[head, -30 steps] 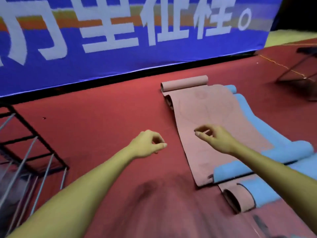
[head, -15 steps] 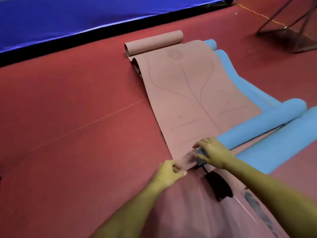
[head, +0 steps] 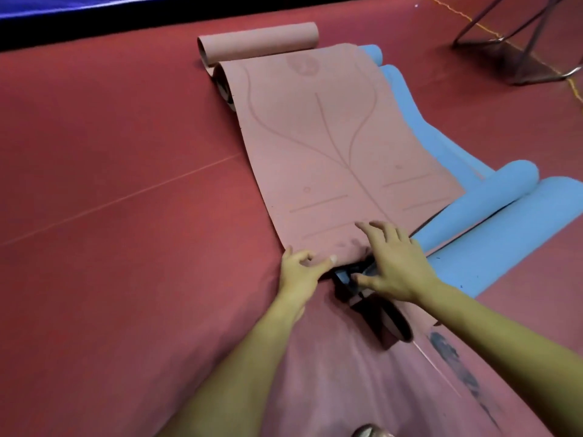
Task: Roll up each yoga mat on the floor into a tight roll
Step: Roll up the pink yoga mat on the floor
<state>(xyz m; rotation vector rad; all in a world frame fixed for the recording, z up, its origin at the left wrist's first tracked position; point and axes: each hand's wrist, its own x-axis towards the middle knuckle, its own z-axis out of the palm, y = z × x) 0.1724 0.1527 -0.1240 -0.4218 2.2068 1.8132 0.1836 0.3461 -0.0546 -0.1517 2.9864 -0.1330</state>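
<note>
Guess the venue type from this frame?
Probably a gym or sports hall: red sports floor with marked lines, pink yoga mat and blue mats laid out, metal rack legs nearby.

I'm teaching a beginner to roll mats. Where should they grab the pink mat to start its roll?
By the near short edge of the pink mat, from the person's side, as the left hand and right hand do: it is already lifted and curled, the far end hangs over a roll.
</note>
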